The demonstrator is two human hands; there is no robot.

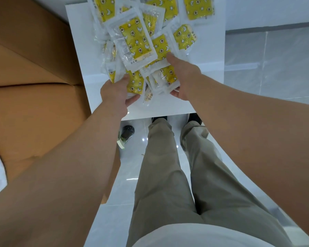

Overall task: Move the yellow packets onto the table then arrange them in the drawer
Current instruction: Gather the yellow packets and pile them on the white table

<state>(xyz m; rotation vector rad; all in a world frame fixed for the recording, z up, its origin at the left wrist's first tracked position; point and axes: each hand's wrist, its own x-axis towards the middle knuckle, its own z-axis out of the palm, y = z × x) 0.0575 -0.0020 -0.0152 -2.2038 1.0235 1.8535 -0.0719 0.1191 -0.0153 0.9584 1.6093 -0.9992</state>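
A white counter (168, 108) carries a loose heap of yellow packets (137, 41) in clear wrappers. They overlap at all angles, reaching its far edge.

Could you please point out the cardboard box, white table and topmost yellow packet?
cardboard box (34, 68): head view, brown flap.
white table (209, 56): head view, bare right side.
topmost yellow packet (136, 41): head view, yellow middle.

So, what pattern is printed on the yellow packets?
The yellow packets carry small flowers, stars and crescent moons; the head view shows it.
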